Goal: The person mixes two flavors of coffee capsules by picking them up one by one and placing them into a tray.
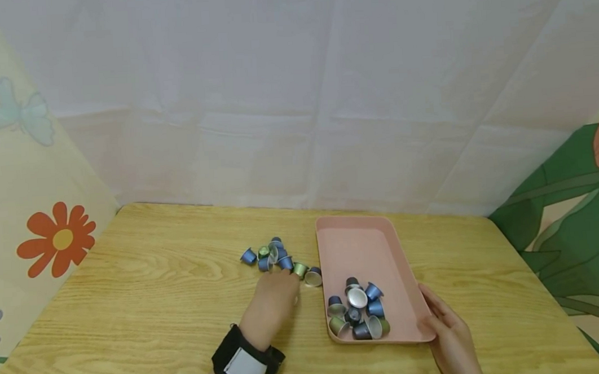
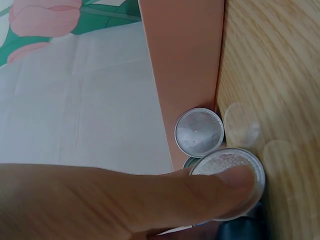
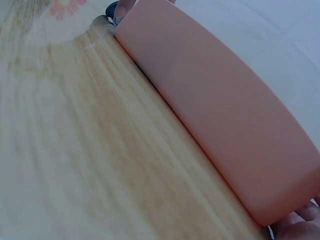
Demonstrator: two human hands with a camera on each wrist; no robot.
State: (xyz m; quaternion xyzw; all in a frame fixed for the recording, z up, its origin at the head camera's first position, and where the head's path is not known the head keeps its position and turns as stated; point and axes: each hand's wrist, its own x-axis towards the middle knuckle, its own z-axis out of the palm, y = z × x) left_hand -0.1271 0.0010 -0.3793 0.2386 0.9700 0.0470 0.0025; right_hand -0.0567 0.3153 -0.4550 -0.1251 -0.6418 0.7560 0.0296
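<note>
My left hand (image 1: 274, 300) reaches down to a loose pile of coffee capsules on the table, left of a pink tray (image 1: 358, 243). In the left wrist view its thumb presses on the foil lid of a coffee capsule (image 2: 225, 161), with fingers partly hidden behind. Beside that one, another capsule (image 2: 199, 132) shows its round silver lid close to the tray wall. Around the fingertips lie blue capsules (image 1: 249, 256) and a green capsule (image 1: 300, 269). My right hand (image 1: 455, 340) grips the tray at its near right corner, thumb over the rim.
Several capsules, among them a silver-lidded one (image 1: 357, 298), lie bunched in the near end of the tray. A wooden table (image 1: 147, 291) carries everything. Behind it hangs a white cloth (image 1: 254, 99), with flower-printed panels on both sides.
</note>
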